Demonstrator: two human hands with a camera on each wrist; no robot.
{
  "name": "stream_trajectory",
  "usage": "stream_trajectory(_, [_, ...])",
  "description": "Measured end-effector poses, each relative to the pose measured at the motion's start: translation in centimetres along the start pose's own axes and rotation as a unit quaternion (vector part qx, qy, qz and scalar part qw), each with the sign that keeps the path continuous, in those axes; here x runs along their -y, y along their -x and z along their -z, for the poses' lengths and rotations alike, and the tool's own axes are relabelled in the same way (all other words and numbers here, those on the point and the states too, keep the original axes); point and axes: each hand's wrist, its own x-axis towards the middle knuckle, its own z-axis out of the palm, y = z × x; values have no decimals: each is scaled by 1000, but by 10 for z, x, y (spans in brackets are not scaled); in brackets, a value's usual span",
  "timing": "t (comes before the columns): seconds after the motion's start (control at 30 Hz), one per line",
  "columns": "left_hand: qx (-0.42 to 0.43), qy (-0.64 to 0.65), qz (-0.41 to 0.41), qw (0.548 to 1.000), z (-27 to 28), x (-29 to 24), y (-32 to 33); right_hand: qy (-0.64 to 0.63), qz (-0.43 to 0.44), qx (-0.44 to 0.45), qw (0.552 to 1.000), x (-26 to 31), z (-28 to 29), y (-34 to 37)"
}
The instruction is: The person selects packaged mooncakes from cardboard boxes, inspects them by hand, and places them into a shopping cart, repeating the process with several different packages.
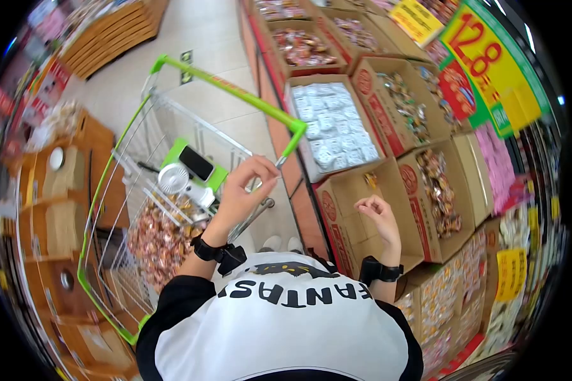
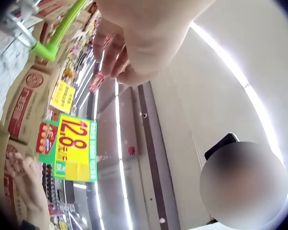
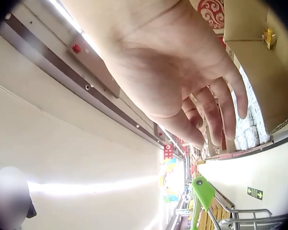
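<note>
My left hand point(image 1: 251, 184) hovers beside the near end of the shopping cart's green handle point(image 1: 235, 95), its fingers loosely bent and holding nothing. Below and left of it, the wire cart point(image 1: 111, 171) carries a heap of wrapped snacks point(image 1: 162, 244), a white handheld fan point(image 1: 173, 179) and a black phone point(image 1: 196, 163) on a green item. Over a cardboard carton point(image 1: 356, 222) on the right is my right hand point(image 1: 382, 219), fingers relaxed and palm bare in the right wrist view. One small yellow packet point(image 1: 370, 180) lies in that carton, beyond the fingertips.
A carton of white-wrapped packets point(image 1: 333, 124) sits just beyond, with cartons of wrapped snacks point(image 1: 441, 190) to the right. A 12.8 price sign point(image 1: 492, 63) stands above them. Wooden shelving point(image 1: 54, 254) lines the left, and a tiled aisle point(image 1: 216, 38) runs ahead.
</note>
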Motion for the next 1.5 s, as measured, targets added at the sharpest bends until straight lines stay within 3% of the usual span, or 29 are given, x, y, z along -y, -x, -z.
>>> stream_trajectory(0.07, [96, 27, 49, 994, -18, 11, -7, -9, 1, -16, 1000, -6, 10, 13])
stream_trajectory(0.23, [205, 54, 88, 973, -50, 31, -22, -28, 5, -126, 992, -9, 27, 56])
stream_trajectory(0.43, [250, 156, 152, 944, -92, 50, -31, -22, 19, -227, 973, -19, 50, 108])
stream_trajectory(0.6, [333, 129, 155, 921, -121, 66, -36, 6, 27, -321, 947, -12, 67, 150])
stream_trajectory(0.9, [366, 120, 161, 909, -165, 71, -42, 79, 71, -427, 898, 15, 106, 199])
stream_trajectory(1.13, [403, 138, 156, 891, -184, 67, -42, 164, 75, -564, 806, 3, 136, 210])
stream_trajectory(1.37, [434, 141, 181, 871, -201, 70, -39, 305, 48, -604, 735, 46, 171, 218])
stream_trajectory(1.5, [445, 122, 153, 874, -211, 75, -46, 305, 87, -597, 737, 47, 221, 212])
